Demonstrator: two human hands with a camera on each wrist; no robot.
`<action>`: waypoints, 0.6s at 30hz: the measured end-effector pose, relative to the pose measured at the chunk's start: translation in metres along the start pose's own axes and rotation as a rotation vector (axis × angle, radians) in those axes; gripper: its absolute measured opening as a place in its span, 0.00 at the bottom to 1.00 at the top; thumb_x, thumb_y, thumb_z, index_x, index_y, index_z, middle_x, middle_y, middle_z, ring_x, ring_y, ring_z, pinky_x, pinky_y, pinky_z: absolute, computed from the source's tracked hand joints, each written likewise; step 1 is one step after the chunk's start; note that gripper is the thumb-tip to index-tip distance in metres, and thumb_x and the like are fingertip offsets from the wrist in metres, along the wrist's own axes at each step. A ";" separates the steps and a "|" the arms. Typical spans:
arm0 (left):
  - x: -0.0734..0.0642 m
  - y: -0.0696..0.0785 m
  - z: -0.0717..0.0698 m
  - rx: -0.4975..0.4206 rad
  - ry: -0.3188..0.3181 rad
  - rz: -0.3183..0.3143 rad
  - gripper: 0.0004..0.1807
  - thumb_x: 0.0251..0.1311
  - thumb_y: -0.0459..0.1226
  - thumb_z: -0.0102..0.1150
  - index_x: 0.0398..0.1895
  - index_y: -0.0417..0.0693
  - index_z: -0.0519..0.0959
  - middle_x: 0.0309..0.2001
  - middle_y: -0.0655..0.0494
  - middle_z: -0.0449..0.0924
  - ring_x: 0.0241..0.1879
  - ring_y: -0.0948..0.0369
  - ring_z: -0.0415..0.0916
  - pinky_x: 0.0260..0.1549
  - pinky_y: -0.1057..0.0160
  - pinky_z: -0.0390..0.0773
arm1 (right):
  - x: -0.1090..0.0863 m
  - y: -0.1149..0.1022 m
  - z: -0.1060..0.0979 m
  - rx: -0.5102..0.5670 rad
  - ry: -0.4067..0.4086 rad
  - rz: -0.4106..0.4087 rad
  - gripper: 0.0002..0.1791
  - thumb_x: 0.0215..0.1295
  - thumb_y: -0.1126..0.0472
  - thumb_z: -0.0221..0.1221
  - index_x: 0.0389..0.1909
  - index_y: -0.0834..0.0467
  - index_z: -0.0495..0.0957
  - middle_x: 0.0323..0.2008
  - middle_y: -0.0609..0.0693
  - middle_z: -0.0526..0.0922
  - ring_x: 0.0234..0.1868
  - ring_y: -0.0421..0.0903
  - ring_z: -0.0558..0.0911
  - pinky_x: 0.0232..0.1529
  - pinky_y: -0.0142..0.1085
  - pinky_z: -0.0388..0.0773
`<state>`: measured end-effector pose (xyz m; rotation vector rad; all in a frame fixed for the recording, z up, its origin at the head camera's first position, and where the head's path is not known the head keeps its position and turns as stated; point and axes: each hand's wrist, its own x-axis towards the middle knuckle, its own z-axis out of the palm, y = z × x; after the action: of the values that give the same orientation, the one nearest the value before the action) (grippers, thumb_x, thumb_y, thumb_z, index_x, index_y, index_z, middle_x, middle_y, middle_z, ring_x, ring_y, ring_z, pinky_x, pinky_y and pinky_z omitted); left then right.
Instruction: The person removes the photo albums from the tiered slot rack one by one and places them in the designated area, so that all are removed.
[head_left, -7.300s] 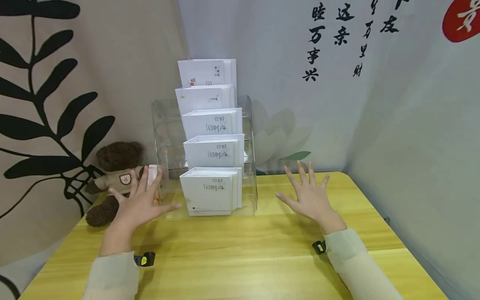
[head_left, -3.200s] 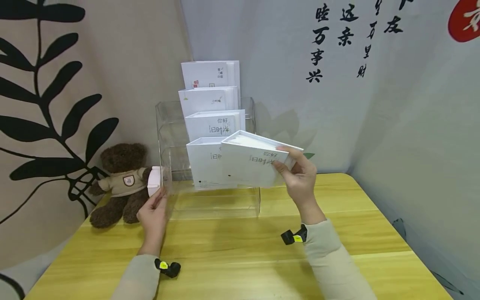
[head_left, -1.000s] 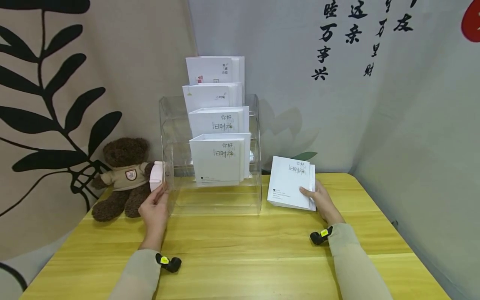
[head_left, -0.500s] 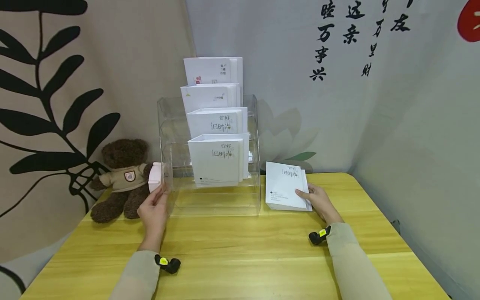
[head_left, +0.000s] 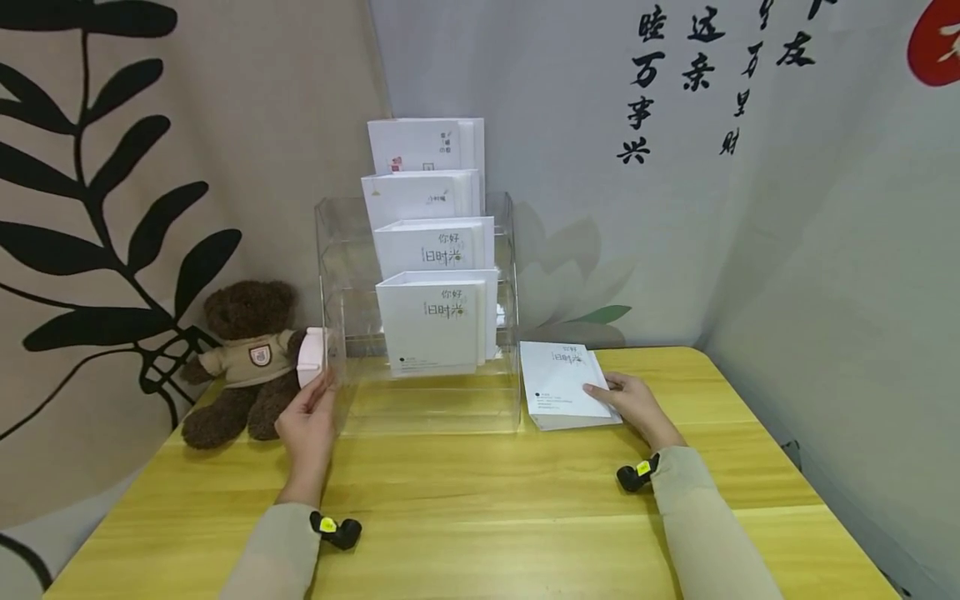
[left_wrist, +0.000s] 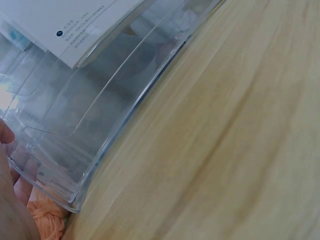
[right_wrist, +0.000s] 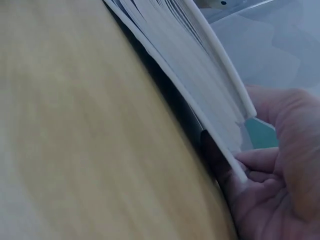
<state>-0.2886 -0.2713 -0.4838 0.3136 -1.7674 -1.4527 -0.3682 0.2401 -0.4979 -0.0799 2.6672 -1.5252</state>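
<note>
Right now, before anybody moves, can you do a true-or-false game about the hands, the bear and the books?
1. The right hand grips a white book. True.
2. The teddy bear wears a top with a badge. True.
3. The left hand is hugging the teddy bear. False: the left hand pinches the side of the clear rack.
4. The white book in the right hand is inside the clear rack. False: it is outside, beside it.
5. The table is yellow with wood grain. True.

Rack (head_left: 435,408) on tbl (head_left: 480,517), bks (head_left: 427,254) in it (tiered, front-to-back); teddy (head_left: 251,362) L, other bk (head_left: 562,382) R.
</note>
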 end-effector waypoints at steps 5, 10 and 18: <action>-0.002 0.000 0.000 0.025 0.008 0.002 0.14 0.64 0.34 0.67 0.52 0.49 0.87 0.49 0.49 0.86 0.41 0.78 0.81 0.38 0.80 0.78 | -0.003 -0.005 0.001 -0.152 0.030 -0.071 0.49 0.62 0.30 0.61 0.69 0.66 0.70 0.64 0.64 0.76 0.64 0.59 0.74 0.65 0.54 0.69; -0.001 0.000 0.001 -0.002 0.005 -0.004 0.14 0.63 0.33 0.67 0.52 0.48 0.87 0.49 0.48 0.86 0.41 0.77 0.81 0.39 0.79 0.79 | -0.003 -0.004 0.002 -0.238 0.062 -0.122 0.46 0.64 0.31 0.60 0.66 0.67 0.73 0.59 0.64 0.79 0.58 0.59 0.78 0.61 0.54 0.73; 0.001 -0.003 0.000 0.005 0.013 0.010 0.14 0.63 0.35 0.68 0.52 0.49 0.87 0.49 0.49 0.86 0.41 0.77 0.81 0.39 0.79 0.79 | -0.003 0.005 0.004 -0.220 0.114 -0.208 0.34 0.66 0.38 0.63 0.61 0.60 0.79 0.54 0.57 0.81 0.51 0.53 0.78 0.56 0.50 0.75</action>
<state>-0.2904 -0.2726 -0.4863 0.3155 -1.7604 -1.4366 -0.3647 0.2395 -0.5043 -0.2986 2.9922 -1.3139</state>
